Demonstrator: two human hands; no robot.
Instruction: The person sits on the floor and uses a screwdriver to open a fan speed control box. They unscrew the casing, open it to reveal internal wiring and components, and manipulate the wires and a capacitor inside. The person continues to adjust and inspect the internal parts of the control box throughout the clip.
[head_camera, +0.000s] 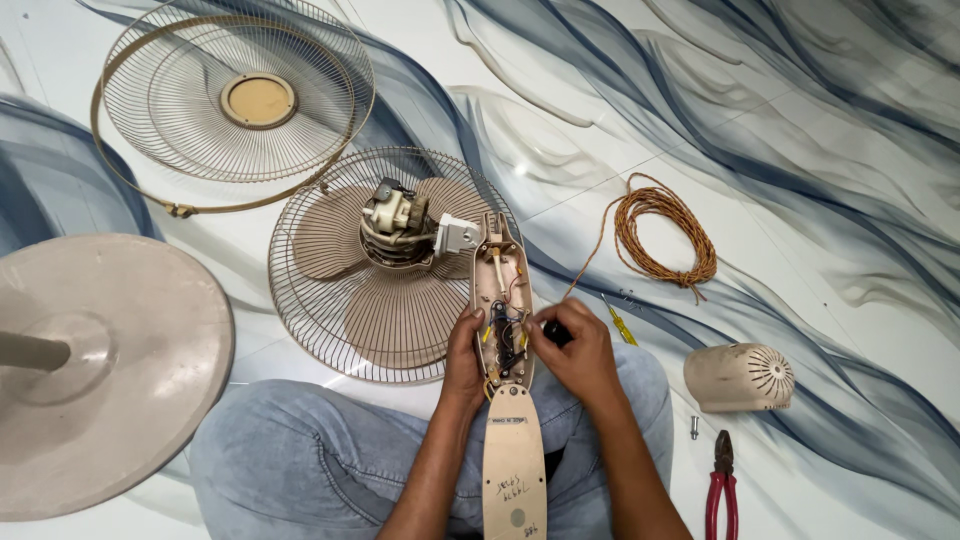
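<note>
Left hand (463, 352) grips the opened beige plastic fan neck housing (503, 300); right hand (574, 352) fingers close on something dark, perhaps a tool, above its wiring (507, 335).

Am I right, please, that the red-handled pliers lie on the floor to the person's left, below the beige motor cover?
Not quite: the head view shows the red-handled pliers on the floor to the person's right, not left. They do lie below the beige motor cover, with a small screw between the two.
</note>
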